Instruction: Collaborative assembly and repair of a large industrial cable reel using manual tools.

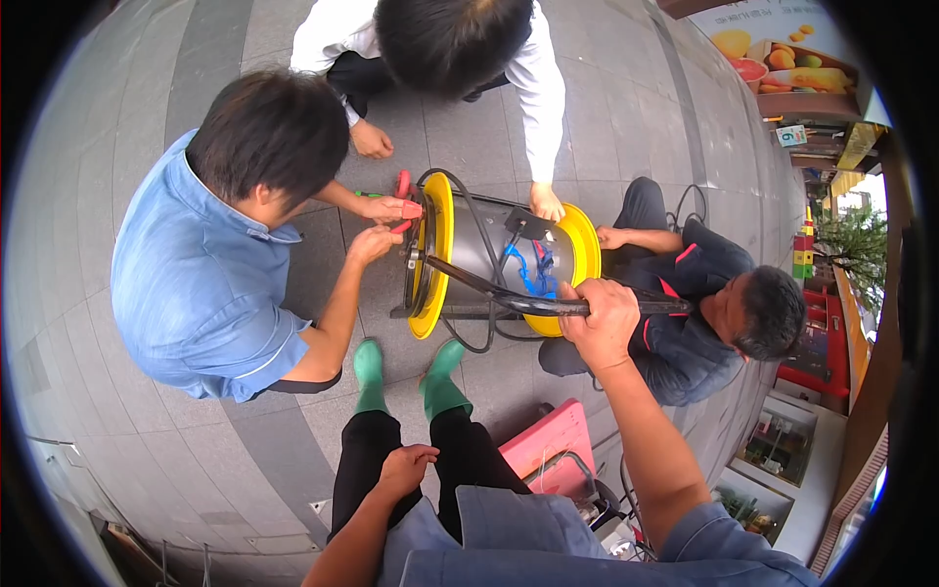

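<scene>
My right hand (601, 321) is wrapped round the black handle bar (518, 298) of a large reel. That reel has a grey drum (479, 235) between yellow rims (584, 240), with black cable (460, 196) looped about it and a blue strap or cloth (533, 269) on its side. My left hand (406, 470) hangs by my knee, its fingers curled and nothing visible in them. At the reel's left end, a person in a light blue shirt (210, 274) holds a red-handled tool (403, 186) whose kind I cannot make out.
A person in a white shirt (538, 108) touches the drum's far side. Another in dark clothes (699, 293) crouches at the right rim. A pink folding panel (553, 445) stands beside my legs, near my green boots (446, 382). Grey paving (176, 470) surrounds us; shopfronts line the right.
</scene>
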Demonstrator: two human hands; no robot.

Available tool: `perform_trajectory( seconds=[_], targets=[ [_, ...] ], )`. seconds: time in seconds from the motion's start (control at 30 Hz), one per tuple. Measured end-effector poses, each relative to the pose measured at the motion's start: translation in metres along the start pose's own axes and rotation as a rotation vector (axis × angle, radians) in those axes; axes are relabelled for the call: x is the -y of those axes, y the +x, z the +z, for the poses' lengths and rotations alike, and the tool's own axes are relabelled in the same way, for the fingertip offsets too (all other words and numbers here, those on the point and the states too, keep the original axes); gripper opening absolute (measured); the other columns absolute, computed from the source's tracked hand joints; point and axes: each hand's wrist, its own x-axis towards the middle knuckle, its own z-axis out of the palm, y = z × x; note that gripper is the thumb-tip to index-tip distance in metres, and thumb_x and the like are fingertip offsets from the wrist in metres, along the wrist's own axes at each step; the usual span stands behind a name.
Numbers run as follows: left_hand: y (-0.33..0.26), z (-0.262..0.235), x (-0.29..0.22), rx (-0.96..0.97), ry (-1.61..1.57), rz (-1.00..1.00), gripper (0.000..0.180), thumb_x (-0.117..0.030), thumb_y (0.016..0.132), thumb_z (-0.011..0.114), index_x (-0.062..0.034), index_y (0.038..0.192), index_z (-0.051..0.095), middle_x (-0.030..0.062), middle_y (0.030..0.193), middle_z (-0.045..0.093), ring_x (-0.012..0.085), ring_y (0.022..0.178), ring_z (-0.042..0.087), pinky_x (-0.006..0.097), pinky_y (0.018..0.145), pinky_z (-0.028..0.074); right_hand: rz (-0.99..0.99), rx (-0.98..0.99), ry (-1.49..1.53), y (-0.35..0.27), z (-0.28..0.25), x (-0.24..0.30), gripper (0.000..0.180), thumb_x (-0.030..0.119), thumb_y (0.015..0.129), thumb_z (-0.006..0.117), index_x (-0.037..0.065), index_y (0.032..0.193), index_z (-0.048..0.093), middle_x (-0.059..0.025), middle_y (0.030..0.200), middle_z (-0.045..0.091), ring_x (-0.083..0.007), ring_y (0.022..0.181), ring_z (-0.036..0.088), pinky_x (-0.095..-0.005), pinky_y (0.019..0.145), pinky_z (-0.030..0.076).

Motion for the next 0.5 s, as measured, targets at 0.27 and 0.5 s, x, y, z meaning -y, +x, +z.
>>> perform_trajectory(
  seconds=[0.27,0.5],
  targets=[
    [0.002,0.001,-0.001,0.011,-0.003,-0.014,0.023,-0.007,0.080,0.049,-0.0085,0.095,0.066,0.0059,0.086,0.068,0.0186,0.079,0.065,0.028,0.073,0.050,-0.008,-0.011,0.006,-0.003,0.002,-0.002,0.023,0.014,0.065,0.068,0.005,0.056,0.049,-0.0114,0.055,0.051,-0.0308,0.052,0.051,-0.0392,0.051,0.037],
    [0.007,0.007,0.010,-0.005,0.005,0.022,0.024,-0.010,0.081,0.047,-0.0124,0.095,0.066,0.0022,0.084,0.068,0.0216,0.075,0.064,0.032,0.069,0.050,-0.001,-0.008,0.001,-0.003,0.006,-0.003,0.023,0.013,0.065,0.068,0.006,0.056,0.049,-0.0113,0.055,0.051,-0.0308,0.053,0.051,-0.0392,0.051,0.037]
  ],
)
